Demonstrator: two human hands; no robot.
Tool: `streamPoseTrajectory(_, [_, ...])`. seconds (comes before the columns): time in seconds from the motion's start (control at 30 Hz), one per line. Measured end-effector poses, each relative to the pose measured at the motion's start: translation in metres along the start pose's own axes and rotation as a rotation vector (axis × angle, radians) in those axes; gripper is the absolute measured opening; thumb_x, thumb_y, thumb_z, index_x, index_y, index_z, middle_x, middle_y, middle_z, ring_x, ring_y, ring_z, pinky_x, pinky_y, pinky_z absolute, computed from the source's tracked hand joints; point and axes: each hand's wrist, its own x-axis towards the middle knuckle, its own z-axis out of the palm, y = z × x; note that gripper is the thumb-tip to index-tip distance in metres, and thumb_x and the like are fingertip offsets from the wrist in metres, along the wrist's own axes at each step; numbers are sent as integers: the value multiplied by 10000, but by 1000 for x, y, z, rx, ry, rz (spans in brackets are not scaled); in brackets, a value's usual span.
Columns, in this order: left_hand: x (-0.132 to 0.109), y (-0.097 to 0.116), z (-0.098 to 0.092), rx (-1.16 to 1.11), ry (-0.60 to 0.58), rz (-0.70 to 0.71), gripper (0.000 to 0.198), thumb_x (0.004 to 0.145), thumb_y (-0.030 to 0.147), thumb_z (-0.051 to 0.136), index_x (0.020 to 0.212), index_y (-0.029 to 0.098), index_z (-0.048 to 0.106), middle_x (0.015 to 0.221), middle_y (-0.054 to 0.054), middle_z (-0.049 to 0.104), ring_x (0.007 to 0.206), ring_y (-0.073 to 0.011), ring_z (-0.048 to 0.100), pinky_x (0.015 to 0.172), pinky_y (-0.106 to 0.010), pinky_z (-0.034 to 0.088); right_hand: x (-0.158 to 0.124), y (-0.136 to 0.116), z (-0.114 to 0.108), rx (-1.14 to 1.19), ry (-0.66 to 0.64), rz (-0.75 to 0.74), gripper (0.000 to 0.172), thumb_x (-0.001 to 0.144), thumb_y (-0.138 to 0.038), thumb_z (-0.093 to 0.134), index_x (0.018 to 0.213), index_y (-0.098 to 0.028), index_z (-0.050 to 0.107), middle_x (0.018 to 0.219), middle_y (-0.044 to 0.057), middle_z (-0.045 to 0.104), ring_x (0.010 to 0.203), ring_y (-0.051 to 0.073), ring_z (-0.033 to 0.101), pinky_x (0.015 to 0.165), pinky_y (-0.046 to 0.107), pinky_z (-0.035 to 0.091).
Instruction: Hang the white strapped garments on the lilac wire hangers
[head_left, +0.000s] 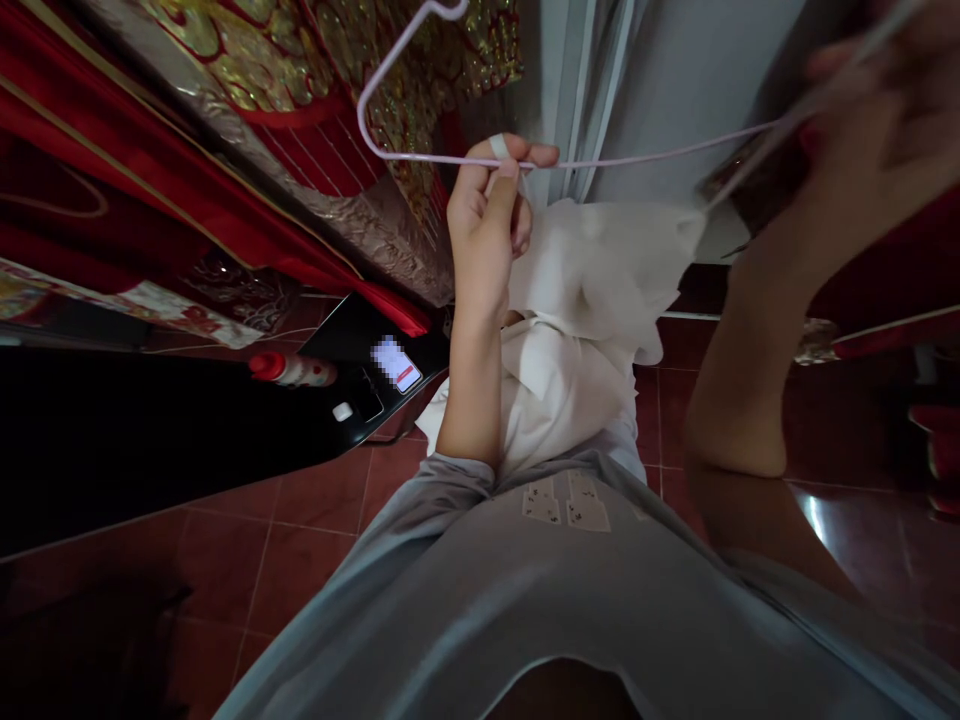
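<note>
My left hand [487,215] is closed round the bottom bar of a thin pale-pink clothes hanger [401,157], near its left corner. A white band crosses one of its fingers. Below the hanger a white garment [592,265] hangs in loose folds, spreading down in front of my body. From its upper right edge a pale strap [772,130] runs taut up past the hanger's far end, towards the top right. My right hand [892,120] is raised beside that strap. Motion smears its fingers, so its grip on the strap is unclear.
Red and gold sequinned garments [330,120] hang at the left. A black table [187,430] bears a lit phone [397,365], a red-capped bottle [292,368] and a small white case [342,411]. Grey door panels [675,80] stand ahead; the floor has red tiles [307,490].
</note>
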Motion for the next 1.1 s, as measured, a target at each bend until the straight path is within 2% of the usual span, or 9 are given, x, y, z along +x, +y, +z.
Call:
streamPoseTrajectory(0.07, [0, -2, 1, -13, 5, -8, 428, 1093, 43, 354, 830, 249, 621, 920, 19, 702, 410, -136, 270, 409, -332, 142, -16, -18, 15, 30, -16, -186, 423, 849, -132, 453, 1256, -239, 497, 1212, 53, 516, 1074, 166, 593, 968, 329, 460])
streamPoseTrajectory(0.17, [-1, -5, 1, 6, 23, -16, 389, 1078, 24, 382, 855, 245, 611, 921, 19, 693, 399, -136, 294, 409, -319, 164, -30, -33, 31, -31, -178, -158, 486, 841, -142, 563, 1298, -281, 471, 1225, 15, 554, 1008, 159, 641, 904, 325, 493])
streamPoseTrajectory(0.27, [0, -4, -6, 20, 41, 20, 321, 1051, 6, 451, 935, 258, 614, 1002, 26, 693, 445, -149, 370, 437, -312, 235, -34, -38, 35, -53, -177, -139, 448, 872, -168, 562, 1296, -279, 466, 1003, -13, 616, 930, 162, 654, 934, 364, 490])
streamPoseTrajectory(0.43, [8, -2, -49, 77, 171, 146, 568, 976, -176, 349, 1193, 269, 629, 1286, 77, 617, 611, -125, 487, 553, -281, 367, -31, -37, 26, 3, -140, -141, 384, 872, -139, 583, 1238, -236, 521, 745, -24, 550, 869, 172, 667, 854, 345, 493])
streamPoseTrajectory(0.6, [19, -3, -94, 360, 333, 515, 347, 1036, 10, 503, 1089, 280, 715, 1166, 44, 682, 1149, -224, 575, 917, -334, 467, -32, -32, 21, -11, -118, -107, 390, 853, -131, 612, 1223, -228, 538, 750, -17, 555, 846, 176, 665, 832, 340, 484])
streamPoseTrajectory(0.7, [20, 9, -92, 359, 249, 501, 287, 992, 33, 633, 1106, 290, 692, 1241, 74, 656, 1381, -246, 393, 1096, -375, 405, -33, -30, 22, -21, -99, -94, 387, 854, -144, 603, 1227, -226, 539, 727, -15, 526, 837, 179, 658, 833, 342, 493])
streamPoseTrajectory(0.8, [22, 31, -72, 279, 172, 287, 302, 937, -46, 685, 1082, 219, 678, 1258, 59, 653, 1419, -242, 336, 1158, -349, 376, -33, -31, 22, -33, -100, -86, 374, 866, -166, 580, 1230, -237, 535, 704, -14, 504, 833, 179, 649, 819, 338, 509])
streamPoseTrajectory(0.93, [38, 53, -52, 340, 5, 151, 355, 866, -167, 670, 1029, 147, 706, 1159, -8, 691, 1261, -249, 538, 1097, -318, 453, -34, -32, 20, -53, -85, -72, 379, 855, -145, 565, 1220, -244, 542, 721, -11, 506, 835, 178, 645, 869, 349, 509])
streamPoseTrajectory(1.1, [62, 57, -47, 635, -404, 309, 405, 896, -165, 626, 1099, 175, 710, 1079, -8, 672, 1065, -214, 605, 946, -279, 501, -37, -31, 18, -105, -69, -65, 391, 857, -159, 569, 1229, -274, 538, 796, -4, 540, 838, 174, 637, 890, 359, 499])
